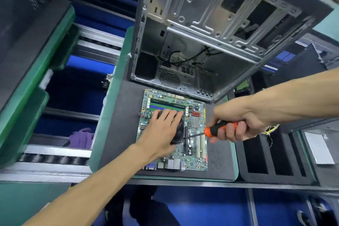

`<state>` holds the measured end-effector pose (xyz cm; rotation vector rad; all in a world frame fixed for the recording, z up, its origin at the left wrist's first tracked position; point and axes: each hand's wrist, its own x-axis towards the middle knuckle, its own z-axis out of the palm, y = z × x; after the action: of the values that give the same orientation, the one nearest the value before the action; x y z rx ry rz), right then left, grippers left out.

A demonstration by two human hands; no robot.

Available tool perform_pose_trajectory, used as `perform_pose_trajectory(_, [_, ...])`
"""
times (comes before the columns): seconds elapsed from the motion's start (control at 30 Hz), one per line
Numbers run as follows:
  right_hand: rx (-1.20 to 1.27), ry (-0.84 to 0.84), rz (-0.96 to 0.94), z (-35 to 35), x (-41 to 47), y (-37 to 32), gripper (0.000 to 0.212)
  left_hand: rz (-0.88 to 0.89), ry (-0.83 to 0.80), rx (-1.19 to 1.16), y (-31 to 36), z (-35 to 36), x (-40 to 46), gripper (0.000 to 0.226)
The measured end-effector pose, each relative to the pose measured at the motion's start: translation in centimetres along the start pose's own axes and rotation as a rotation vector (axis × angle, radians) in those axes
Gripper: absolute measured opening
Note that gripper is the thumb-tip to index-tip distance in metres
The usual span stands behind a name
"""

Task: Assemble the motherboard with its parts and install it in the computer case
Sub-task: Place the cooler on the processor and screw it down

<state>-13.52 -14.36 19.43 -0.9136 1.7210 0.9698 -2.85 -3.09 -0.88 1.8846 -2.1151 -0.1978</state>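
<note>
The right hand (233, 124) is wrapping its fingers tight around the orange-and-black handle of a screwdriver (218, 129), the shaft angling down-left toward the black CPU cooler fan (178, 130). The left hand (161, 130) is lying flat on that cooler, fingers straight and spread, pressing it down rather than clasping it. The cooler is sitting on the green motherboard (194, 154), just below the blue and green RAM slots (166, 105); the tip is hidden at the cooler's edge, so I cannot tell whether it is seated in a screw.

The step in hand is probably fastening the cooler to the board. The next move is likely calling for the tip meeting a mounting screw squarely while the left hand is steadying the cooler.

The board is lying on a dark foam mat (119, 124) on the tabletop, not yet in the open computer case (201, 29) standing just behind it, where loose black cables (185, 58) are hanging. A foam tray with slots (240, 159) is sitting to the right, and a purple cloth (82, 136) lower left.
</note>
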Motion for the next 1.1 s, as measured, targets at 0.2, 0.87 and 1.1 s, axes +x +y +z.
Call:
perform_pose_trajectory(0.2, [0.0, -0.051, -0.07, 0.0, -0.1, 2.1, 0.026, -0.013, -0.037, 0.002, -0.1, -0.3, 0.2, 0.101])
perform_pose_trajectory(0.87, [0.125, -0.031, -0.009, 0.9, 0.8, 1.7, 0.03, -0.003, -0.011, 0.025, 0.1, 0.2, -0.1, 0.101])
perform_pose_trajectory(1.1, [0.247, -0.181, -0.008, -0.1, 0.9, 3.1, 0.025, -0.023, -0.039, 0.012, 0.0, -0.2, 0.0, 0.105])
